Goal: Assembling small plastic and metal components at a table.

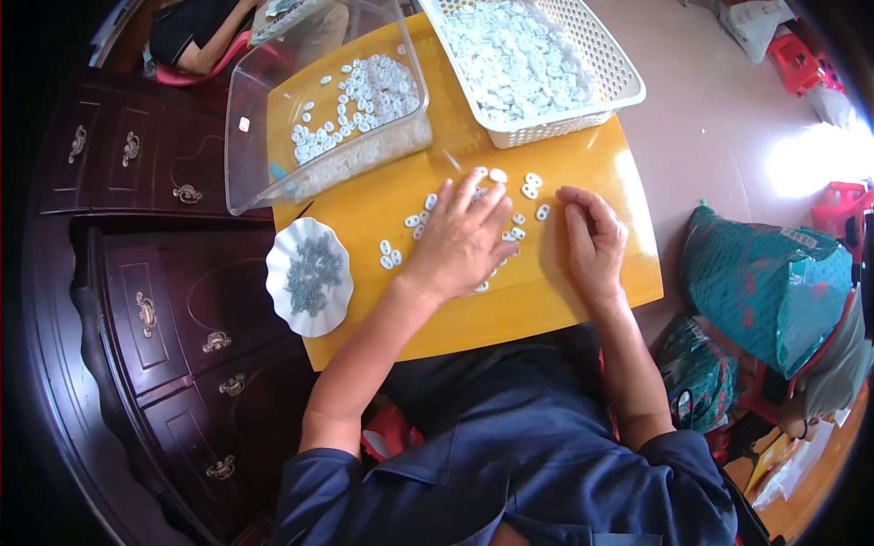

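Note:
My left hand lies palm down on the yellow tabletop, fingers stretched and slightly spread. It covers some of the small white oval pieces, each with two dark holes; others show around its edges. Near its fingertips is a plain white oval piece. To the right, my right hand rests on its side with loosely bent fingers. A gap shows between thumb and forefinger, with nothing visible in it. Just left of this hand are a few more pieces, including a two-holed oval.
A clear plastic bin at far left holds many white ovals. Beside it, a cream perforated basket is heaped with similar pieces. A white scalloped dish contains small grey parts. Dark drawers stand left; teal bags lie right. Another person's arm shows upper left.

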Motion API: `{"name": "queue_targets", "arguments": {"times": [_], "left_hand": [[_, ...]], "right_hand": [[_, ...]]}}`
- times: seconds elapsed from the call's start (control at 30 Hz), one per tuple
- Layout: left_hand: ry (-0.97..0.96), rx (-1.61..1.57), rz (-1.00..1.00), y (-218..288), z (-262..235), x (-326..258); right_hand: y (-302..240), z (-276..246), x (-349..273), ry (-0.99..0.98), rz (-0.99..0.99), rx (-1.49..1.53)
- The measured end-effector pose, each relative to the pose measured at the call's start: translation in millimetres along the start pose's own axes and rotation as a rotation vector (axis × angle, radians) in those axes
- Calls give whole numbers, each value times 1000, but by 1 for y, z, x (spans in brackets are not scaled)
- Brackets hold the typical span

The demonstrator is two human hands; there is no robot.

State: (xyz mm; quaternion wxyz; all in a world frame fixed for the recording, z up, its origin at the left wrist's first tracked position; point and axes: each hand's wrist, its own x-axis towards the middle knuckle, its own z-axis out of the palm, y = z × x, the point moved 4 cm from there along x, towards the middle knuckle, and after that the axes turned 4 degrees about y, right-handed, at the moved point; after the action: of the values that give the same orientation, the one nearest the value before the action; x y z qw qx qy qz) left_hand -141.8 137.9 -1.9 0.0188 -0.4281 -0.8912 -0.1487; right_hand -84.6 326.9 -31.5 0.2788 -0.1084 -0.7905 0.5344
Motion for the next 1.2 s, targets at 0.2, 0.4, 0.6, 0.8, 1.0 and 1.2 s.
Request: {"name": "queue_targets", "arguments": {"times": [0.2,0.4,0.6,0.8,1.0,1.2], "left_hand": [[177,-123,-68,-14,-34,-25],[325,-357,-192,-11,-76,-62],[434,-310,-297,-26,-92,-116],[510,-225,-472,-47,-105,-195],[511,-141,-589,-67,-95,-259],[424,-16,-584,-85,-93,-252]], "right_hand": [[3,-3,0,11,29,35],[-24,9,-1,-97,-351,-168],[-49,63,-7,-380,-576,-316],[-35,76,-10,-450,-673,-448],[-32,57,-9,-398,-675,-431],[-43,76,-8,-356,-694,-404]]}}
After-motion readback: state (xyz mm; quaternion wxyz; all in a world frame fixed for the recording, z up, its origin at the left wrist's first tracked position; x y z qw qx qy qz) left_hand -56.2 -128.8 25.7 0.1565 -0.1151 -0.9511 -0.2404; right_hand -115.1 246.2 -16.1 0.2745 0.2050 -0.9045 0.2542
